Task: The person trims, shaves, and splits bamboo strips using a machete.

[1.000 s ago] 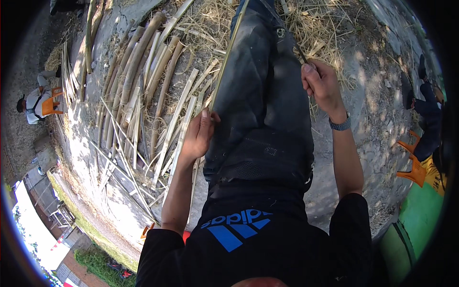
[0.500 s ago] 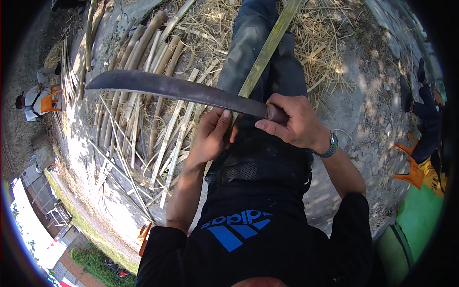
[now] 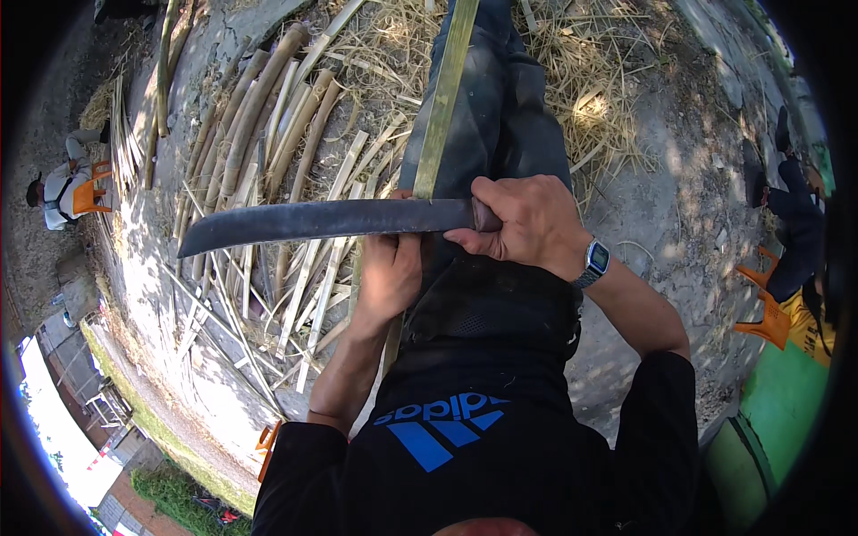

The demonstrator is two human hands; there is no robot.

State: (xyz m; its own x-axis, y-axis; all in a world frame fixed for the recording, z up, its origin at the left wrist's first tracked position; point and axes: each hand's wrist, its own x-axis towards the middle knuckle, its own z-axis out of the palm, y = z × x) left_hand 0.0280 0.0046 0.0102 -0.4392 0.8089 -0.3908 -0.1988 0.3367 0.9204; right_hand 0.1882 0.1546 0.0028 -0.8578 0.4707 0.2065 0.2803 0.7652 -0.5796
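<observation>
My right hand (image 3: 536, 228) is closed round the short handle of a machete (image 3: 331, 221). Its long dark blade points left, across my thighs, and the tip curves toward me. Beneath the blade, my left hand (image 3: 391, 275) grips a long greenish bamboo strip (image 3: 447, 98), though the blade hides part of the fingers. The strip runs away from me over my legs, crosses under the blade close to the handle, and comes out again below my left wrist.
Bamboo poles (image 3: 255, 116) and split strips (image 3: 326, 268) lie on the ground at my left. Curly shavings (image 3: 581, 98) cover the ground around my legs. A person (image 3: 61, 190) sits on an orange chair (image 3: 91, 192) far left; another person (image 3: 791, 232) is at far right.
The machete has shifted nearer me, its tip dropping so the blade lies almost level. The strip's far end has swung left. My right hand has moved a little left.
</observation>
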